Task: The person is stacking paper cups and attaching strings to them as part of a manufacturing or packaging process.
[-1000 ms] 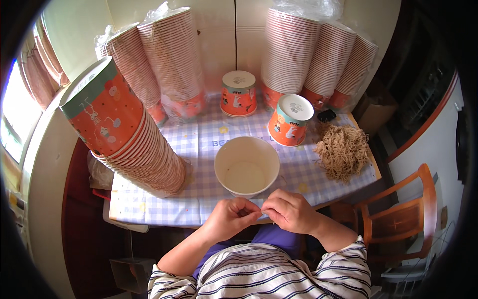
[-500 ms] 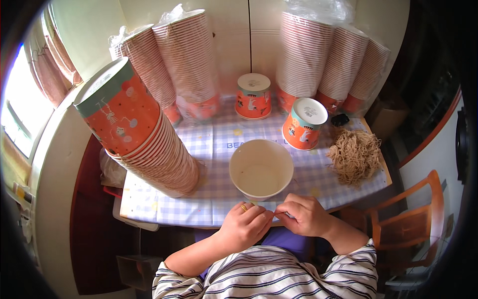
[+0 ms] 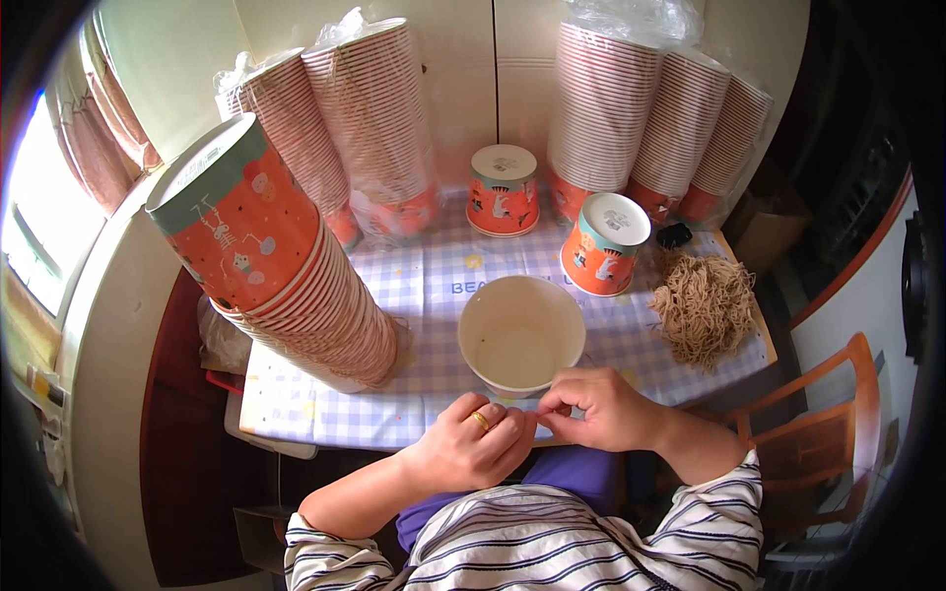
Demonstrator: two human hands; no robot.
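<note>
My left hand, with a gold ring on one finger, is closed in a pinch at the table's near edge. Its fingertips meet those of my right hand, which is pinched too. Whatever thin thing lies between them is too small to make out. Just beyond the fingers an open paper bucket stands upright, its white inside showing, with a small dark speck on the wall. To the right lies a tangled heap of tan strings. Two orange-and-green paper buckets, one farther back and one nearer, stand upside down.
A tall nested stack of orange buckets rises at the left. Plastic-wrapped stacks stand at the back left and back right. A checked cloth covers the table. A wooden chair is at the right.
My right hand has shifted slightly up and closer to the bucket's near side, while my left has moved a little left and down. Their fingertips stay together. The view has shifted slightly.
</note>
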